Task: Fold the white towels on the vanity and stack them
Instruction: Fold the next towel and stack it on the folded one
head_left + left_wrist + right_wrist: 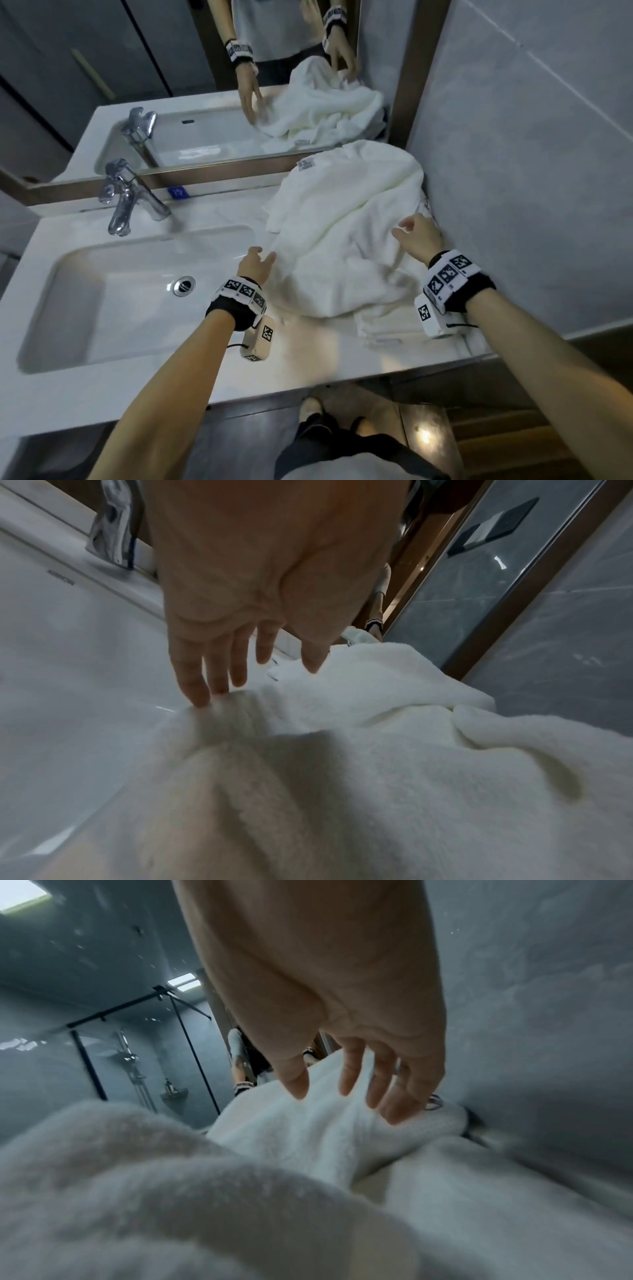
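A rumpled white towel [346, 222] lies heaped on the vanity counter [308, 356] between the sink and the right wall. A folded white towel [383, 325] pokes out from under its near edge. My left hand [258, 262] is at the heap's left edge with straight fingers [195, 685] whose tips touch the cloth [342, 750]. My right hand [416, 233] hovers over the heap's right side, fingers [349, 1074] spread and relaxed just above the towel [308, 1137], holding nothing.
The white sink basin [102, 308] with its drain [184, 285] lies left of the towels. A chrome faucet [126, 198] stands behind it. The mirror [239, 68] runs along the back, and a grey wall [531, 171] closes in the right side.
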A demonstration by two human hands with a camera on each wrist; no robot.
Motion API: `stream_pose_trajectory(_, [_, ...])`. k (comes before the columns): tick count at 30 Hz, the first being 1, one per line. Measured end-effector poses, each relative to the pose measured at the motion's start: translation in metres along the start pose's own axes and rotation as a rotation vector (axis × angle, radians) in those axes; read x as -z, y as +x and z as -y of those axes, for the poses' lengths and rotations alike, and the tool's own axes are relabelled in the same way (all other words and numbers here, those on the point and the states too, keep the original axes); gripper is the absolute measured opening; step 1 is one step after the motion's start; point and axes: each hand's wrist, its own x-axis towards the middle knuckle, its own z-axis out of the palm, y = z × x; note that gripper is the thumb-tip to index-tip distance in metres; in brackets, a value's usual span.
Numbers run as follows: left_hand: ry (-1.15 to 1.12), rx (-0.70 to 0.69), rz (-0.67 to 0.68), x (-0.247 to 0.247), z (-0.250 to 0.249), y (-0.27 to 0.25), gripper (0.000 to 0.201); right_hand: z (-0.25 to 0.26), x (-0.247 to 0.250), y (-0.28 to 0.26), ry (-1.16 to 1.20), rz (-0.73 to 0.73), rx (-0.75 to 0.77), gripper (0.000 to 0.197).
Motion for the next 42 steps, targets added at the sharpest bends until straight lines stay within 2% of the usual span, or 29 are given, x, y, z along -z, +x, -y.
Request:
stream_pose_trajectory(3, [0.038,0.040,0.077,-0.008,-0.003,0.004,0.058,-0.018,-0.006,0.001,0.035,0.111,-0.122,0.057])
stream_pose_trajectory(6, [0.091,0.044,0.084,-0.012,-0.001,0.008,0.055,-0.028,-0.020,-0.005,0.091,0.281,-0.181,0.065])
stream_pose_trajectory(8, [0.121,0.041,0.151,-0.013,0.006,0.008,0.049,-0.031,-0.027,-0.007,0.064,0.320,-0.137,0.061])
stream_pose_trajectory(10, [0.121,0.020,0.209,-0.013,0.012,0.008,0.040,-0.031,-0.029,-0.010,0.074,0.351,-0.108,0.042])
stream_pose_trajectory(12, [0.079,-0.013,0.201,-0.011,0.017,0.006,0.025,-0.030,-0.030,-0.012,0.135,0.370,-0.087,0.036])
stream_pose_trajectory(14, [0.018,-0.033,0.145,-0.001,0.021,0.006,0.028,-0.027,-0.027,-0.016,0.206,0.340,-0.061,0.028])
stream_pose_trajectory(16, [-0.017,-0.043,0.006,0.014,0.030,0.007,0.036,-0.020,-0.020,-0.019,0.377,0.317,-0.053,0.011])
stream_pose_trajectory(18, [-0.053,-0.035,-0.158,0.029,0.042,0.007,0.035,-0.017,-0.012,-0.016,0.537,0.225,-0.054,0.012])
stream_pose_trajectory(19, [-0.091,-0.028,-0.222,0.034,0.048,0.007,0.032,-0.017,-0.006,-0.014,0.543,0.156,-0.045,0.010])
stream_pose_trajectory(21, [-0.213,-0.004,-0.256,0.040,0.056,0.006,0.031,-0.018,0.001,-0.009,0.546,0.073,-0.023,0.011])
stream_pose_trajectory(22, [-0.263,0.019,-0.208,0.040,0.060,0.005,0.035,-0.020,0.002,-0.007,0.567,0.085,-0.023,0.016])
stream_pose_trajectory(25, [-0.363,0.136,0.066,0.031,0.070,0.000,0.049,-0.023,0.000,-0.016,0.592,0.248,-0.029,0.036])
stream_pose_trajectory(28, [-0.269,0.166,0.226,0.019,0.086,-0.005,0.056,-0.032,-0.004,-0.035,0.341,0.371,-0.013,0.037])
stream_pose_trajectory(31, [-0.068,0.122,0.397,0.015,0.102,-0.012,0.079,-0.043,-0.004,-0.056,0.202,0.473,0.000,0.031])
stream_pose_trajectory(34, [0.043,-0.071,0.458,0.013,0.114,-0.019,0.084,-0.045,-0.003,-0.069,0.146,0.524,0.104,0.030])
stream_pose_trajectory(36, [0.085,-0.146,0.419,0.011,0.118,-0.024,0.078,-0.047,-0.004,-0.070,-0.012,0.553,0.216,0.026])
stream_pose_trajectory(38, [0.072,-0.192,0.247,0.007,0.118,-0.029,0.057,-0.054,-0.008,-0.070,-0.183,0.550,0.296,0.031])
stream_pose_trajectory(40, [0.044,-0.221,0.042,0.006,0.113,-0.034,0.037,-0.060,-0.008,-0.071,-0.239,0.455,0.325,0.038])
stream_pose_trajectory(42, [-0.064,-0.243,-0.035,0.008,0.103,-0.039,0.028,-0.061,-0.005,-0.074,-0.207,0.376,0.350,0.039])
